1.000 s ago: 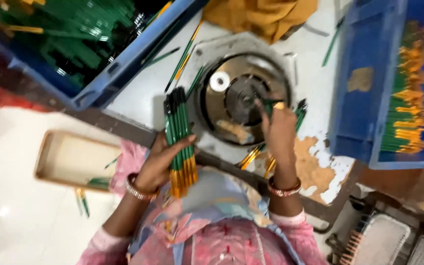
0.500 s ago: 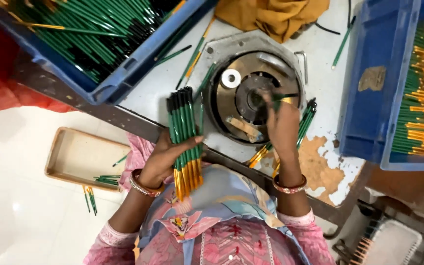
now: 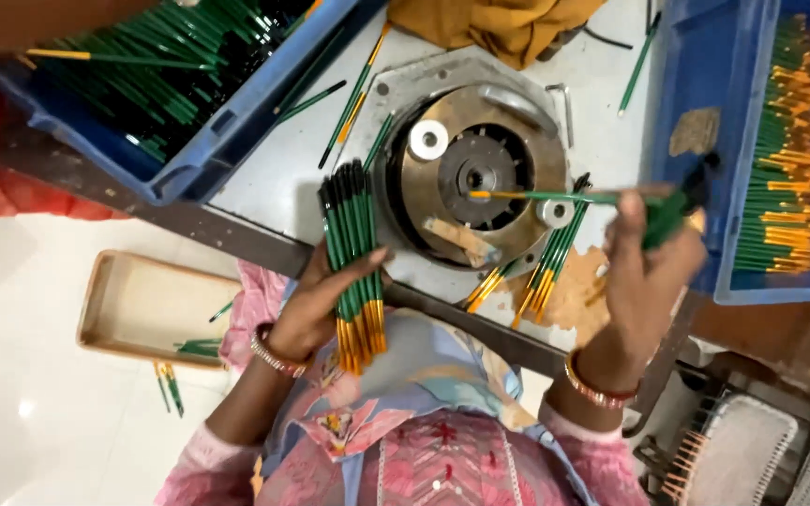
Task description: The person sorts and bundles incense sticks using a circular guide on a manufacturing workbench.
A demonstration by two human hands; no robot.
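My left hand (image 3: 316,305) grips a thick bundle of green pencils (image 3: 353,267) with orange ends, held upright just left of a round metal machine head (image 3: 475,178) on the white bench. My right hand (image 3: 649,267) has a single green pencil (image 3: 564,197) pinched in its fingers, lying level with its orange tip over the centre of the machine head. A small loose pile of pencils (image 3: 541,267) lies on the bench between the machine and my right hand.
A blue crate (image 3: 189,164) of green pencils stands at the upper left, and another blue crate (image 3: 705,244) with sorted pencils at the right. A tan tray (image 3: 142,305) sits on the floor below left. A mustard cloth (image 3: 499,23) lies behind the machine.
My right hand has pulled away from the machine head to the right, drawing one pencil out level. The left hand still holds its bundle in much the same place.
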